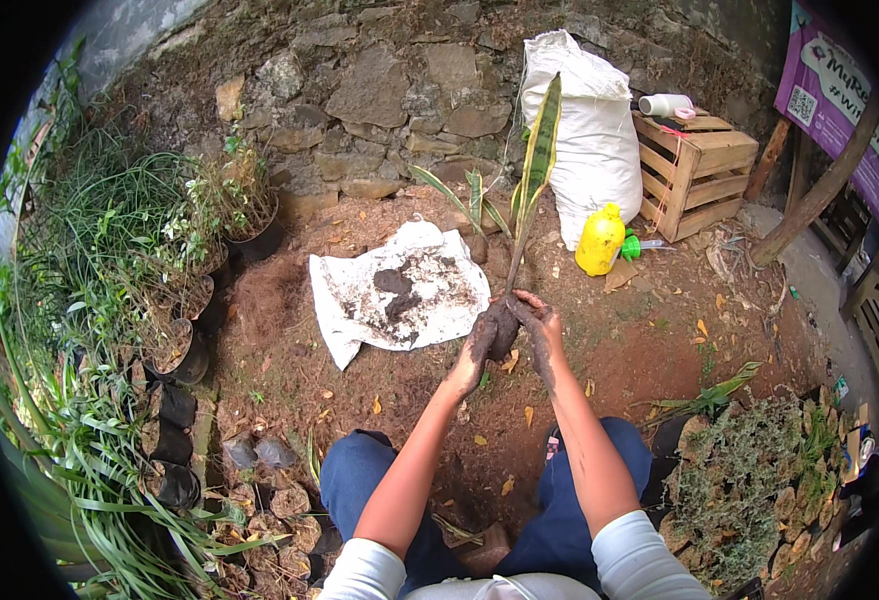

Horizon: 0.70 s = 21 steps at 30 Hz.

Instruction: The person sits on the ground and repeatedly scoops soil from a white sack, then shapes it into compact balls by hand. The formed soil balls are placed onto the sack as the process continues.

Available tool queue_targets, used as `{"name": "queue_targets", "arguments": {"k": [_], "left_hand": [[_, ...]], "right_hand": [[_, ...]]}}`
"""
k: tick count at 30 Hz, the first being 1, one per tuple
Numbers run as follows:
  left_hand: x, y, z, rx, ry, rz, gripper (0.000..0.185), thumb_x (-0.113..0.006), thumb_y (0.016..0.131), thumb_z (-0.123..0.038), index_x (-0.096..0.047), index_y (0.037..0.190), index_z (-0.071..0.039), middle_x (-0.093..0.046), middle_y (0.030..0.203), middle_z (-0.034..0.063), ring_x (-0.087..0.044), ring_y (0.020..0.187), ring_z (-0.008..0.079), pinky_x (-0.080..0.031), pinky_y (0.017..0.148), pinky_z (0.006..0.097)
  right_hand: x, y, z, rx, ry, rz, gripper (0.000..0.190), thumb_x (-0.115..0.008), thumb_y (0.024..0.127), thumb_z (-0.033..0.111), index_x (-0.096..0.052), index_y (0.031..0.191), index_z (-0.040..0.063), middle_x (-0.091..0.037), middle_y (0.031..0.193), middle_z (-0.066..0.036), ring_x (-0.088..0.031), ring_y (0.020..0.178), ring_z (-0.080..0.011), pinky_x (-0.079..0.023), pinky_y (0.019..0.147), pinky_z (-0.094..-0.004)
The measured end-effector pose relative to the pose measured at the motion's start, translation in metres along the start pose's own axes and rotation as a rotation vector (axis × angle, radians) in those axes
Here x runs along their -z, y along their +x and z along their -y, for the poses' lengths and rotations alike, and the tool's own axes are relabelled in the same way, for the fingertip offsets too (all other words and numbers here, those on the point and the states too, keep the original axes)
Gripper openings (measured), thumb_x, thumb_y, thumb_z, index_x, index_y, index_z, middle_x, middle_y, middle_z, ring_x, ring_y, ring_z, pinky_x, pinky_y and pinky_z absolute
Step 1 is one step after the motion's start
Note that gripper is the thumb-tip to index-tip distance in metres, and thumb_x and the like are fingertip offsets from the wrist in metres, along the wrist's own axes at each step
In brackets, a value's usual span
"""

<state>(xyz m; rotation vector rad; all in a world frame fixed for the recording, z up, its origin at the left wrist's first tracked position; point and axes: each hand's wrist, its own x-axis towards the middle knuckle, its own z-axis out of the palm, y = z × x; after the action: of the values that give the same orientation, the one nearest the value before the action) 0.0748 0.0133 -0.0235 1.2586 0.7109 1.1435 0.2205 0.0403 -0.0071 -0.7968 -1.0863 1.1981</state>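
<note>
Between my two muddy hands, in front of my knees, is a ball of dark soil [504, 330] around the base of a snake plant [541, 157]. Its tall, yellow-edged leaf stands nearly upright. My left hand [478, 345] cups the ball from the left side. My right hand [541, 322] holds it from the right, its fingers near the leaf's base. Left of them a white woven sack [439, 322] lies spread on the ground, with clumps of dark wet soil [394, 283] on it. Beyond the held plant, more snake plant leaves [475, 196] stand near the wall.
A full white sack [593, 142], a wooden crate [698, 172] and a yellow bottle [599, 241] stand ahead to the right, near the stone wall [372, 90]. Potted plants [184, 352] line the left side. Low plants [739, 480] grow at the right. Brown fibre [267, 296] lies beside the spread sack.
</note>
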Motion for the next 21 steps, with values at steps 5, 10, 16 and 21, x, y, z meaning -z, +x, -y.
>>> {"name": "queue_targets", "arguments": {"k": [5,10,16,21], "left_hand": [[0.007,-0.001,0.004,-0.075,0.106,-0.040,0.054,-0.055,0.089,-0.031,-0.034,0.132,-0.007,-0.045,0.126,0.0079,-0.045,0.112,0.0164,-0.038,0.095,0.0315],[-0.002,0.005,0.001,-0.094,-0.015,0.025,0.056,-0.066,0.081,-0.022,-0.038,0.127,-0.009,-0.047,0.123,0.0090,-0.046,0.112,0.0169,-0.042,0.090,0.0318],[-0.004,0.010,0.014,-0.187,0.032,-0.008,0.059,-0.073,0.074,-0.017,-0.038,0.122,-0.010,-0.049,0.118,0.0077,-0.048,0.107,0.0159,-0.042,0.090,0.0307],[-0.003,0.005,0.002,-0.085,0.064,-0.063,0.057,-0.075,0.072,-0.015,-0.038,0.115,-0.009,-0.047,0.120,0.0083,-0.046,0.108,0.0162,-0.040,0.092,0.0324]], "right_hand": [[-0.018,-0.009,0.005,0.078,-0.070,0.076,0.034,-0.066,0.078,0.006,-0.056,0.110,-0.004,-0.062,0.105,-0.014,-0.061,0.095,-0.0203,-0.047,0.088,-0.0321],[0.020,0.010,-0.015,0.044,-0.027,0.067,0.034,-0.066,0.079,0.008,-0.057,0.109,-0.004,-0.064,0.101,-0.012,-0.062,0.092,-0.0201,-0.047,0.088,-0.0311],[0.024,0.012,-0.016,-0.031,-0.041,-0.008,0.029,-0.065,0.079,0.008,-0.059,0.106,-0.003,-0.065,0.098,-0.010,-0.062,0.088,-0.0187,-0.048,0.083,-0.0297],[0.003,-0.004,0.003,0.070,-0.117,0.088,0.022,-0.062,0.082,0.011,-0.063,0.100,-0.002,-0.065,0.093,-0.010,-0.063,0.084,-0.0173,-0.049,0.080,-0.0290]]}}
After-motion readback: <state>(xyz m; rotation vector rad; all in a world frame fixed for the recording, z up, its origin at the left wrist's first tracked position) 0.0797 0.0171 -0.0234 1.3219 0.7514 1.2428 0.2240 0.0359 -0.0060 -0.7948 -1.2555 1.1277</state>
